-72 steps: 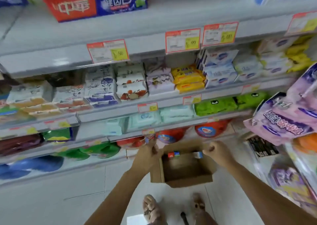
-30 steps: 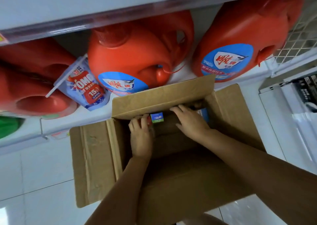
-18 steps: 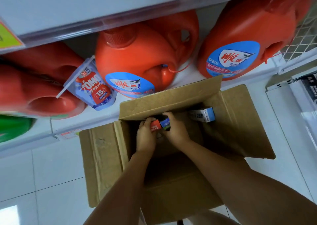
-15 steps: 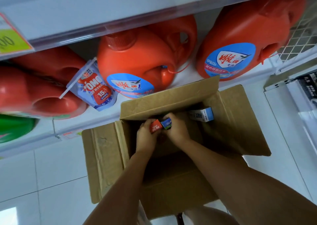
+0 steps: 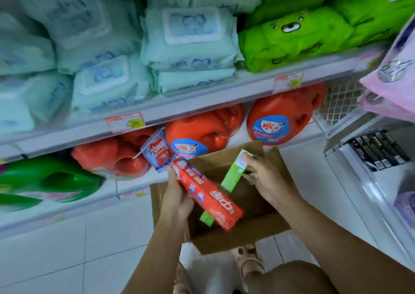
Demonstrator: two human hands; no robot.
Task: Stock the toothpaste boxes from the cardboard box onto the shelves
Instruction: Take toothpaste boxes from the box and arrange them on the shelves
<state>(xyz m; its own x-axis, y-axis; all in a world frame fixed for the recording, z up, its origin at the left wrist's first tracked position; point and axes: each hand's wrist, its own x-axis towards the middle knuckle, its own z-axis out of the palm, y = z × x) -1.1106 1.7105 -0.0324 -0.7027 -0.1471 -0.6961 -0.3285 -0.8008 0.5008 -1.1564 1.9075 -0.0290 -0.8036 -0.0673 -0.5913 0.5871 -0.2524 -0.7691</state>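
The red toothpaste box (image 5: 207,193) was held slantwise over the open cardboard box (image 5: 242,235), its upper end toward the shelves and its lower end toward the person. The left hand (image 5: 177,196) gripped it along the upper half, fingers curled behind the long side and the thumb against the near edge. A green toothpaste box (image 5: 233,178) lay at a similar slant just beside it, its lower part passing behind the red one and showing again below it. The right hand (image 5: 263,178) held the green box by its top end, the fingers bent over the end flap and the thumb pressed to the side, so that neither hand was spread open. Both boxes were up out of the carton, above its dark inside; whether more stock lay within could not be told.

The cardboard box sat on the white tiled floor (image 5: 67,248), flaps splayed, close against the bottom shelf, with the person's sandalled foot (image 5: 249,261) just behind it. On that bottom shelf lay orange detergent jugs (image 5: 202,132) with blue labels, a small blue-and-red pouch (image 5: 158,153) leaning between two of them, and green jugs (image 5: 45,181) farther left. The shelf edge (image 5: 202,100) above carried a red-bordered price tag (image 5: 125,122). Over it were stacked pale green wipe packs (image 5: 190,40) and, to the right, bright green packs (image 5: 292,35) printed with a bear face. Pink packs (image 5: 393,80) hung at the right margin.
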